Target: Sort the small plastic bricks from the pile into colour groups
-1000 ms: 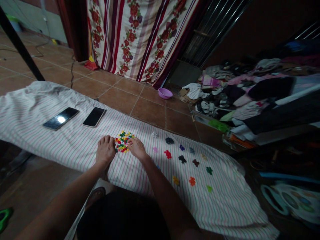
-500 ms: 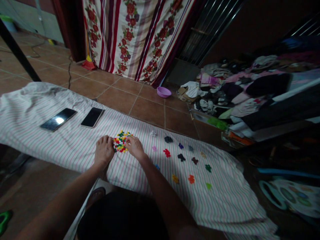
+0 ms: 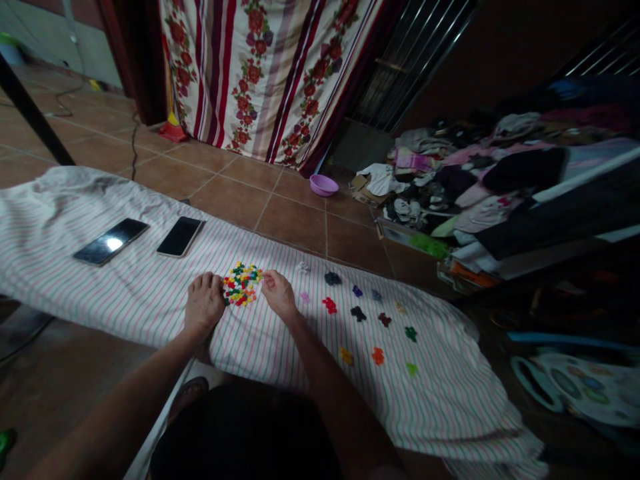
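A mixed pile of small coloured pieces (image 3: pixel 241 285), mostly red, yellow, green and white, lies on a striped cloth (image 3: pixel 280 347). Palm down on the cloth, my left hand (image 3: pixel 204 301) rests against the pile's left edge with its fingers laid forward. My right hand (image 3: pixel 279 293) is at the pile's right edge, thumb and forefinger pinched together; what is between them is too small to make out. To its right, small groups sorted by colour are spread out, among them a red group (image 3: pixel 329 305), a black group (image 3: pixel 359 313), a yellow group (image 3: pixel 346 356) and an orange group (image 3: pixel 377 355).
Two phones, a larger phone (image 3: pixel 112 241) and a smaller phone (image 3: pixel 181 236), lie on the cloth at left. Beyond the cloth's far edge, a purple basin (image 3: pixel 324 185) stands on the tiled floor. Heaped clothes (image 3: pixel 450 167) fill the right side. A floral curtain (image 3: pixel 260 80) hangs behind.
My right hand has drawn back slightly to the right, from over the pile to its edge. My left hand stays beside the pile. The whole view has shifted a little.
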Demonstrator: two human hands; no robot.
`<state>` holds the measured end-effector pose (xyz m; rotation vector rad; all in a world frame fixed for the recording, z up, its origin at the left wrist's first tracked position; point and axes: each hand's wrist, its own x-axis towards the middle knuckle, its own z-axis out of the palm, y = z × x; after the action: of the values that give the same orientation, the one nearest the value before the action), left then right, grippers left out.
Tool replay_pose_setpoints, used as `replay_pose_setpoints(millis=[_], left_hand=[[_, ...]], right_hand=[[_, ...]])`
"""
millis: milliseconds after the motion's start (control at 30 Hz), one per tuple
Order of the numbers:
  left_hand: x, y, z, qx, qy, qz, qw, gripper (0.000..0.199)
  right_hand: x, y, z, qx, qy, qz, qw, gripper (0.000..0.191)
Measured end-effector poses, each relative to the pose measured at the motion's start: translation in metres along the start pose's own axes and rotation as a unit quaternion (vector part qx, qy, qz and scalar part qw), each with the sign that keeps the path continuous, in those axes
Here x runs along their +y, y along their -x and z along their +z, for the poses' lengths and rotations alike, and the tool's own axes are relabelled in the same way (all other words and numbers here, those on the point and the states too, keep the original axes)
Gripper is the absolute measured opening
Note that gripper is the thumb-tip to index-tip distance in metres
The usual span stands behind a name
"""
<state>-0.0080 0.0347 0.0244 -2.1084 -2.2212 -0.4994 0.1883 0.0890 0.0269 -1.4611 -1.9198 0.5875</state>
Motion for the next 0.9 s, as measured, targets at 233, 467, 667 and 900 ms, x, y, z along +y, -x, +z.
replay_pose_setpoints(millis=[233, 467, 667, 900], left_hand=[[-0.002, -0.001, 0.004, 0.003, -0.005, 0.002, 1.0, 0.029], [-0.002, -0.001, 0.005, 0.006, -0.001, 0.002, 1.0, 0.028], [-0.003, -0.001, 0.007, 0.007, -0.01, 0.003, 1.0, 0.029], [-0.003, 0.0, 0.007, 0.009, -0.007, 0.003, 1.0, 0.029]], right_hand=[[0.041, 0.008, -0.035, 0.087, 0.047, 0.004, 0.995, 0.022], [0.075, 0.021, -0.061, 0.107, 0.097, 0.056, 0.988, 0.024], [0.084, 0.028, -0.062, 0.075, 0.133, 0.08, 0.985, 0.027], [0.086, 0.034, -0.064, 0.065, 0.146, 0.066, 0.985, 0.04]])
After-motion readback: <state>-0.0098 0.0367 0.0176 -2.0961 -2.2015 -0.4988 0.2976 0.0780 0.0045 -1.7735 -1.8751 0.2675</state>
